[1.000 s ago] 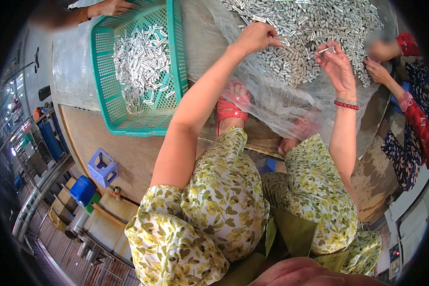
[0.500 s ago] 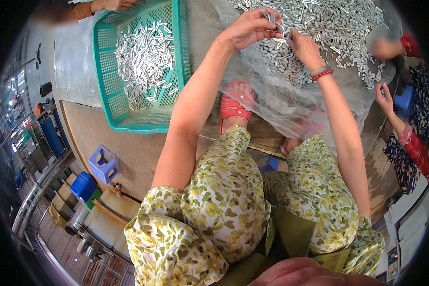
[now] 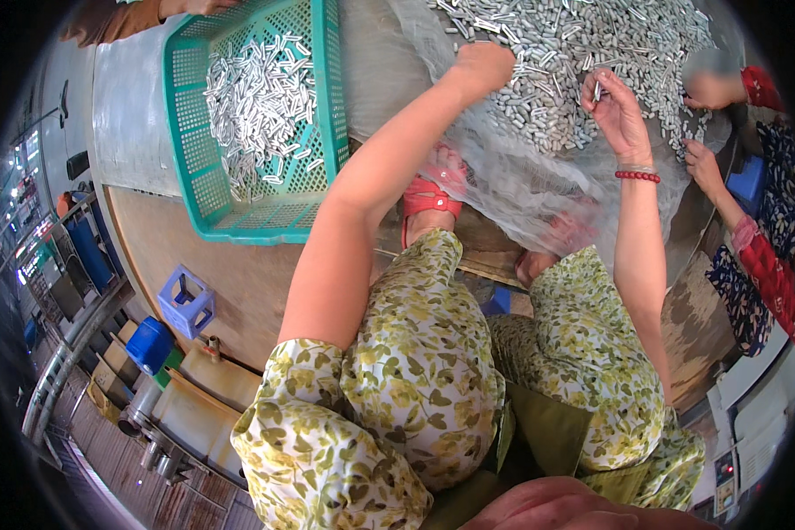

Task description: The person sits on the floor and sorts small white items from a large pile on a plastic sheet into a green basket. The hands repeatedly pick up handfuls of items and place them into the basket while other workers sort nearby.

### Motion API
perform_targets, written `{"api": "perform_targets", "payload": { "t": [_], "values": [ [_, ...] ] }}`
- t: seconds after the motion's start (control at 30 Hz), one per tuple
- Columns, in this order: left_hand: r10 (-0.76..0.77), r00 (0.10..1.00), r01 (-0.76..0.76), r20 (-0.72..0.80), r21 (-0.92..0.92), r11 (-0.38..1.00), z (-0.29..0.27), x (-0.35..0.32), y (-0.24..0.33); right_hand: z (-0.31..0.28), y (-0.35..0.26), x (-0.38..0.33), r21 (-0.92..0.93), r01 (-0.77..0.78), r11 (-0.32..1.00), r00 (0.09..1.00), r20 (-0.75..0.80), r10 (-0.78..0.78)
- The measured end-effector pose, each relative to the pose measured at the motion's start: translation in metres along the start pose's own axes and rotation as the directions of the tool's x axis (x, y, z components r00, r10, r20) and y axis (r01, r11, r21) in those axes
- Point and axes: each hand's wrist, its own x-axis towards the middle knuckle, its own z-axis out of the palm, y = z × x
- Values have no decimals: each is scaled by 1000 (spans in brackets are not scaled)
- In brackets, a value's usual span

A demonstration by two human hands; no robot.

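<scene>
The left hand [image 3: 484, 64] rested closed on a pile of small metal pieces [image 3: 583, 53] spread over clear plastic sheet [image 3: 512, 177]; the right hand [image 3: 617, 110] pinched one piece, lifted as if to inspect it.

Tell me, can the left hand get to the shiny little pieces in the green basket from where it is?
Probably yes. The left hand rests on the grey pile, right beside the green basket, whose top is open, and nothing lies between them.

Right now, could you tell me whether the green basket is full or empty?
Partly full. The green basket holds a loose heap of small silvery pieces across its upper part, while the mesh bottom near its lower rim shows bare.
</scene>
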Motion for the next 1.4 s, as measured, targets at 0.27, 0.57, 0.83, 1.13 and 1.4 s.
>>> {"api": "perform_targets", "payload": {
  "t": [0.27,0.57,0.83,1.13,1.4],
  "values": [
    [145,986,28,87,-930,367,-12,-4,-34,4,8,16,-658,-271,703,954,-282,104],
    [309,951,69,21,-987,-146,-56,-14,2,5,35,31,-947,-183,-264,977,-146,-155],
    [22,983,-36,-180,-74,997,1,0,18,-9,8,12,-972,-147,181,955,-187,-229],
    [-30,999,-6,-32,-772,635,-9,13,-8,9,32,24,-937,-197,-290,978,-167,-126],
    [309,946,89,-99,-836,-541,-44,-6,-19,0,-6,-19,-5,-110,994,994,7,110]
  ]
}}
